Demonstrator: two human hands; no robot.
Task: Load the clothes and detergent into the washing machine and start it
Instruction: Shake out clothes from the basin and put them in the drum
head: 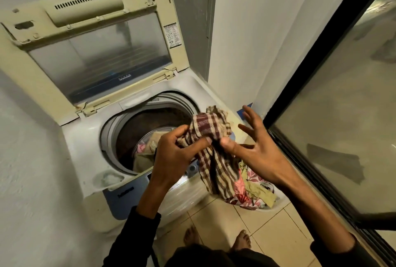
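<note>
A top-loading washing machine [81,151] stands with its lid [92,37] raised. Inside the drum [128,129] lie several clothes [147,149]. My left hand [175,155] grips a brown and cream checked cloth [212,153] over the machine's front right corner. My right hand [255,149] has its fingers spread, only the thumb touching the cloth. To the right of the machine, a pile of clothes [257,189] lies in a white basket on the floor.
A white wall runs along the left. A black-framed glass door [334,116] closes off the right side. The tiled floor [267,230] shows my bare feet [242,241] below. A soap tray recess [107,177] sits at the machine's front left corner.
</note>
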